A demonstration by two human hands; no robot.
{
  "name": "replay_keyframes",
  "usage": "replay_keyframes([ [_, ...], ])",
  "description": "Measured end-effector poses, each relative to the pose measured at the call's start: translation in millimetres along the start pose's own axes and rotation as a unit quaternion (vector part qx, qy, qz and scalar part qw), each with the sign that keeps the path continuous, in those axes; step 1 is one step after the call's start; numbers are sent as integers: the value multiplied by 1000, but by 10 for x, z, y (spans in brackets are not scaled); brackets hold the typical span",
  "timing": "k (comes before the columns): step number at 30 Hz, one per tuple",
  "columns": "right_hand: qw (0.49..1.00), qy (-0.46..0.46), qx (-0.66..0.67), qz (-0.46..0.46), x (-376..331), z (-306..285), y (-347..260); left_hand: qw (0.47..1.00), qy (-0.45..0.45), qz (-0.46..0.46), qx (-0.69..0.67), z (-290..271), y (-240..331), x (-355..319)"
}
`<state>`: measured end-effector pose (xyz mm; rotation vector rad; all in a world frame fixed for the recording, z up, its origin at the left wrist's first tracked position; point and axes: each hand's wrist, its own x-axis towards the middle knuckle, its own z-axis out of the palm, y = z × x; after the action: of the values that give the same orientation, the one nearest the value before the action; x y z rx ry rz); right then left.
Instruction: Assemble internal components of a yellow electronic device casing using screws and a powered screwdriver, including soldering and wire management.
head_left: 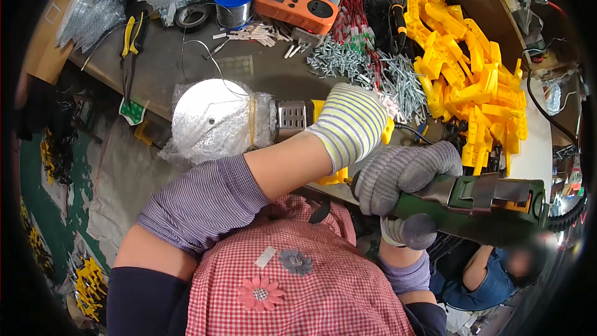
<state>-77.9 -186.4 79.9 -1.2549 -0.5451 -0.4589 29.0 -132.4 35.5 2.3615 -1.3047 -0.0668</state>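
Our right hand clamps a dark-green power tool with a metal latch, near four o'clock; at two, our left hand grips a yellow-and-silver tool, its pale disc plastic-wrapped at ten.

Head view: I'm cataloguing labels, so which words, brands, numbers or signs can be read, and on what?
Nothing reads clearly enough to quote.
Orange multimeter: dial and button markings too small.
Green-and-white card by the pliers: markings too small.
Green power tool in the right hand: no lettering can be made out.
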Motion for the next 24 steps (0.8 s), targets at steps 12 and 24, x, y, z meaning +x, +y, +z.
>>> replay_keyframes([
  [12, 968, 133, -125, 170, -293, -5, -227, 997, -64, -31, 26, -53, 70, 65],
  [24, 974, -179, 135, 2, 402, -333, -600, 996, -88, -4, -16, -156, 219, -157],
])
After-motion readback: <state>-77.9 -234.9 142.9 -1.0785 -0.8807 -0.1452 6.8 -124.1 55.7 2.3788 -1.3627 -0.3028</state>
